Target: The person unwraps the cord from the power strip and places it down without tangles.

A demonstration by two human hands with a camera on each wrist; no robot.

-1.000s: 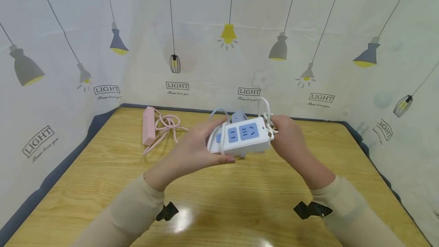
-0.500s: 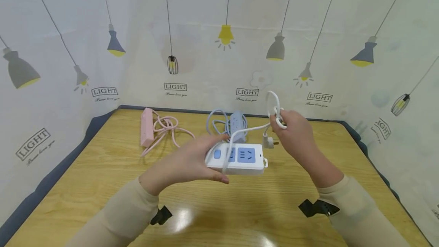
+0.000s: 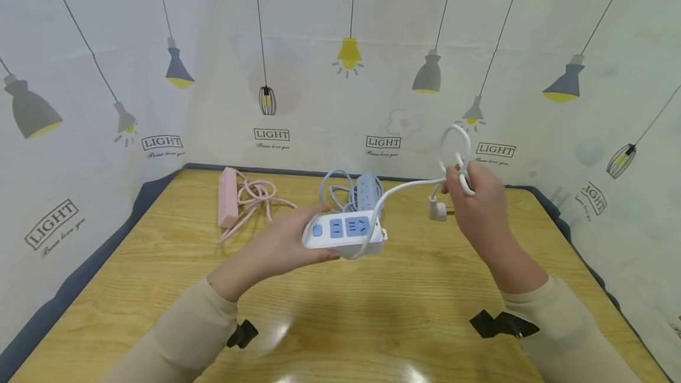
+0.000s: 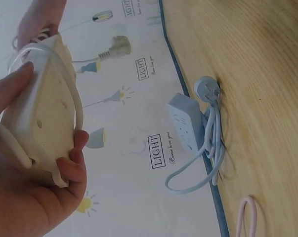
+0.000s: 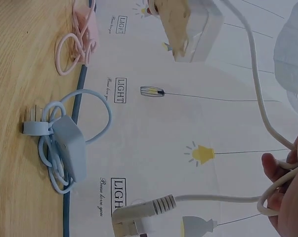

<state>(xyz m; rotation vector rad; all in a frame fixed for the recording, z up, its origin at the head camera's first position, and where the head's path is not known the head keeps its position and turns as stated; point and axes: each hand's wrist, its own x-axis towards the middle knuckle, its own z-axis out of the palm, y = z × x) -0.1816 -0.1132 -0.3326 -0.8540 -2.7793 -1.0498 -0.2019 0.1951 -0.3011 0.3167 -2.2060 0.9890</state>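
Observation:
My left hand (image 3: 282,241) grips a white power strip (image 3: 346,230) with blue sockets above the table, thumb on one side and fingers round the other. In the left wrist view the underside of this power strip (image 4: 50,106) shows, a cord loop lying across it. To the right my right hand (image 3: 481,205) holds a bunch of looped white cord (image 3: 409,185) that runs from the strip. Below that hand dangles the cord's white plug (image 3: 437,210); the right wrist view shows the same plug (image 5: 139,213) hanging free.
On the table (image 3: 340,318), a pink power strip (image 3: 227,197) with its loose pink cord (image 3: 260,194) lies at the back left. Behind my left hand's strip sits a blue power strip (image 3: 367,191) with coiled cord. A printed curtain (image 3: 319,105) stands behind the table.
My right hand has moved right with the cord, drawing it away from the white strip, and the plug now hangs free. The left hand has lowered the strip and shifted left.

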